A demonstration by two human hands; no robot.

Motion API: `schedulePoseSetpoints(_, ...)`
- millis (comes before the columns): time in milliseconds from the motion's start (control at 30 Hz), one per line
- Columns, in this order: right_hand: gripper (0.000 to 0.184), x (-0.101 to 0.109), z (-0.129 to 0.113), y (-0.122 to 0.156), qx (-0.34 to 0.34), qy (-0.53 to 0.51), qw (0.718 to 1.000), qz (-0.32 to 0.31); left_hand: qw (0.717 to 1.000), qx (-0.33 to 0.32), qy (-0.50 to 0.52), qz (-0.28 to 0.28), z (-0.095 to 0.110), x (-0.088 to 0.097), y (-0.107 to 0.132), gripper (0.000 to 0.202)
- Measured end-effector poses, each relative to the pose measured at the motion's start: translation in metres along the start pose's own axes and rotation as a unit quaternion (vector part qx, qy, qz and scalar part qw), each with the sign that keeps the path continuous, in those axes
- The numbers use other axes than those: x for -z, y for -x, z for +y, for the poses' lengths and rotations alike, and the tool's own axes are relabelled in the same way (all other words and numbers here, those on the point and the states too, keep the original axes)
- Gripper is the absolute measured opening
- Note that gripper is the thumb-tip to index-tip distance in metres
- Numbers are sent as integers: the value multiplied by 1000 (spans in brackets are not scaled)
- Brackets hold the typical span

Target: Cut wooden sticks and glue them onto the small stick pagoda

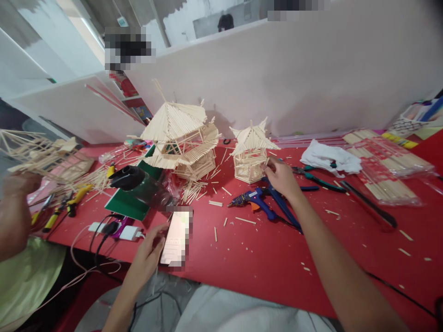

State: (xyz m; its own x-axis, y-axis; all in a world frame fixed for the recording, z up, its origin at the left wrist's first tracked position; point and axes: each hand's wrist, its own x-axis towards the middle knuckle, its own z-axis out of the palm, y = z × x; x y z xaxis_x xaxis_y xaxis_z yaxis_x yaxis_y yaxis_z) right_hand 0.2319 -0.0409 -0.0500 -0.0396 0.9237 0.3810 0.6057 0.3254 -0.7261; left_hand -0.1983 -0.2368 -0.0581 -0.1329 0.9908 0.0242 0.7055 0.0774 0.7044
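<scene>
My left hand has its fingers curled against the left edge of a lit smartphone at the table's front edge. My right hand reaches to a small pavilion model made of wooden sticks; its fingers close on the model's right side, the tips partly hidden. Just below that hand lie a blue hot glue gun and blue-handled pliers. A larger two-tiered stick pavilion stands to the left, with loose sticks at its foot.
A dark-lidded bottle, a power strip and cables crowd the left. A co-worker's hand is by another stick model. On the right lie green-handled pliers, white tissue, a black-and-red tool and packed sticks.
</scene>
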Motion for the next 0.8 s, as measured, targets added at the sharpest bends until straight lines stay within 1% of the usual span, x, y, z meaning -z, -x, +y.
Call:
schedulePoseSetpoints(133, 12, 1, -1, 0, 4, 3, 1000, 0, 1000, -5, -18, -6, 2, 0, 0, 42)
schedulePoseSetpoints(400, 12, 1, -1, 0, 0, 12, 1000, 5, 998, -9, -58, -23, 13, 3, 6, 47)
schedulePoseSetpoints(567, 12, 1, -2, 0, 3, 9, 1000, 1, 997, -19, -64, -36, 14, 5, 8, 49)
schedulePoseSetpoints(667, 14, 1, -1, -1, 4, 6, 1000, -1, 997, -14, -67, -45, 16, 5, 8, 49)
schedulePoseSetpoints(800, 14, 1, -1, -1, 3, 6, 1000, 4, 993, -8, -100, -57, 23, 3, 12, 58)
